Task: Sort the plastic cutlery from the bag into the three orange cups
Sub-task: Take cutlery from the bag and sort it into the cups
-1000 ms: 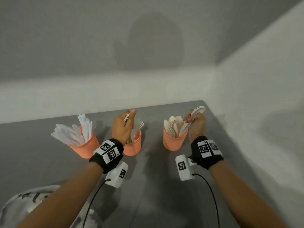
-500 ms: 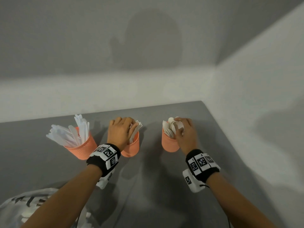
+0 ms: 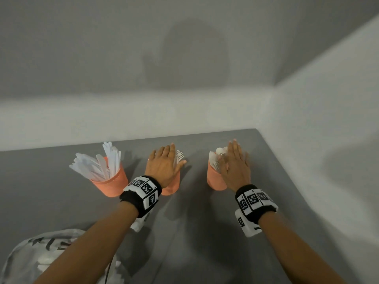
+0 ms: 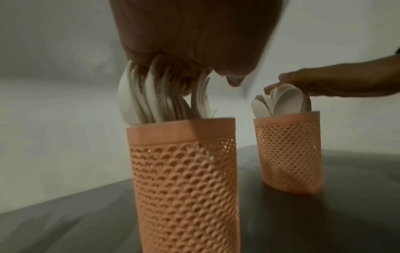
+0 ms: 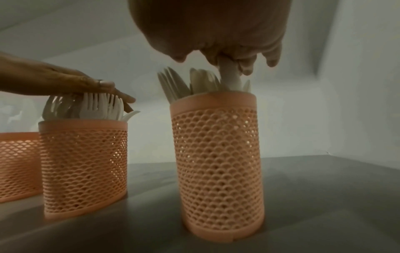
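Three orange mesh cups stand in a row on the grey table. The left cup [image 3: 111, 184] holds white knives [image 3: 98, 162]. My left hand [image 3: 164, 160] lies flat, fingers straight, on the tops of the white forks [image 4: 162, 99] in the middle cup [image 4: 184, 179]. My right hand [image 3: 235, 162] lies flat on the white spoons [image 4: 283, 102] in the right cup [image 5: 216, 162]; one spoon handle [image 5: 229, 73] touches the underside of its fingers. Neither hand grips anything. The grey bag [image 3: 30, 259] lies at the near left, partly under my left forearm.
White walls close off the table [image 3: 205, 232] at the back and on the right, near the right cup. Bare table surface lies between my forearms and in front of the cups. A cable runs from my left wrist camera.
My left hand lowered its fork into the middle cup and my right hand its spoon into the right cup. Both hands then let go and flattened on the cutlery tops.
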A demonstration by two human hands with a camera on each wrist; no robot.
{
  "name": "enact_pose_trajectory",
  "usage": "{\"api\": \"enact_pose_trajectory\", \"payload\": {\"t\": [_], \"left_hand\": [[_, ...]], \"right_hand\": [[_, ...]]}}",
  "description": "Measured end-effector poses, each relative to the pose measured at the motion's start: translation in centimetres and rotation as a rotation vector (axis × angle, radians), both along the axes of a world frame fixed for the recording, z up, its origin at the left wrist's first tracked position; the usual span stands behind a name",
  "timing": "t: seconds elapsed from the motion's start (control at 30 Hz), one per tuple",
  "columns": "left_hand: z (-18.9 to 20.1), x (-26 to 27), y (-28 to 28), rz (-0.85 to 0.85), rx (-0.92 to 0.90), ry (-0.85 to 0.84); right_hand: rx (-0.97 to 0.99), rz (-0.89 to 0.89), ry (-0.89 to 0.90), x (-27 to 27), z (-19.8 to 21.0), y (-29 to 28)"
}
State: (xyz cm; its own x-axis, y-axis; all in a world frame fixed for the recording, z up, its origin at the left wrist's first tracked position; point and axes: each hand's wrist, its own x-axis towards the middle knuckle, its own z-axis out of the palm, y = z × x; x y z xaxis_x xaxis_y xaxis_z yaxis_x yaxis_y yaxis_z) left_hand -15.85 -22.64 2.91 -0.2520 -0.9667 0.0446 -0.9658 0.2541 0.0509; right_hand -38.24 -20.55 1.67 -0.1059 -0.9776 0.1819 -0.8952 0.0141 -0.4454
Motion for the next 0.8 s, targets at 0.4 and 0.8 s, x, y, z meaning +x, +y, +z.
{"api": "enact_pose_trajectory", "payload": {"t": [0.4, 0.8], "left_hand": [[6.0, 3.1, 3.1, 0.105, 0.054, 0.925], [5.4, 20.0, 14.6, 0.431, -0.088, 0.882]], "right_hand": [[-0.264, 0.048, -0.197, 6.2, 3.5, 1.1], [0.336, 0.854, -0.509, 27.0, 4.5, 11.1]]}}
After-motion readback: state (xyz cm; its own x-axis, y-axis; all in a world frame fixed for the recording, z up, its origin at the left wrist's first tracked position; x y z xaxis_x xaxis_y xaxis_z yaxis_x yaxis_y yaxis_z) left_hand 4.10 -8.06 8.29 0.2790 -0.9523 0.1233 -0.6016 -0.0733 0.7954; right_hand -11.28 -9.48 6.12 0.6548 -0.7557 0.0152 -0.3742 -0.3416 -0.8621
